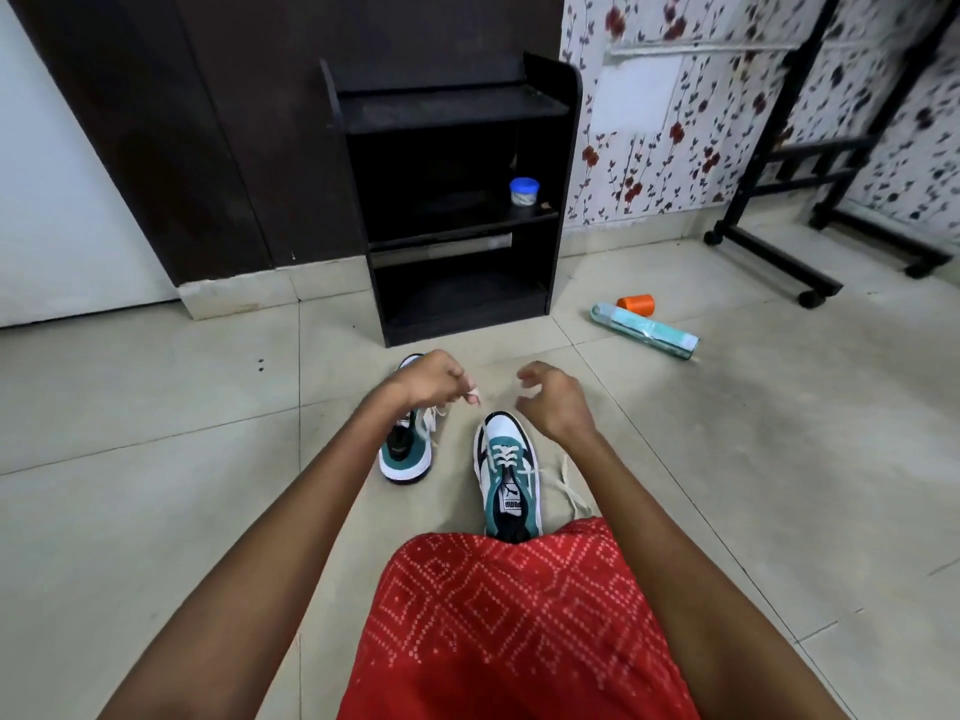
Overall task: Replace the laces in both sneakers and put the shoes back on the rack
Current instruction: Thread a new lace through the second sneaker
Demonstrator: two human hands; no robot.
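We see two teal, white and black sneakers on the tiled floor (156,407), just in front of a black shoe rack (457,304). The right sneaker (509,470) points its toe toward the rack, and its heel is hidden under a red patterned cloth (509,615) over the person's lap. A pale lace (503,453) crosses its lower eyelets, and the loose end (569,485) trails on the floor just beside it on the right.

The left sneaker (408,454) stands near it, partly covered by the left forearm. The left hand (428,379) hovers above this shoe with its fingers curled, pinching the tip of a white lace (439,412) that rises from the shoe. The right hand (558,402) hangs above the toe of the right sneaker. Its fingers are loosely curled and spread, and they hold nothing that we can make out.

A small jar with a blue lid (524,191) sits on the rack's middle shelf. To the right, a teal bottle (644,330) lies on its side on the floor, with an orange cap (636,302) just beside it. Beyond them a black frame on wheels (769,252) stands against flowered wallpaper (649,148). A dark wooden panel (208,122) rises behind the rack on the left.
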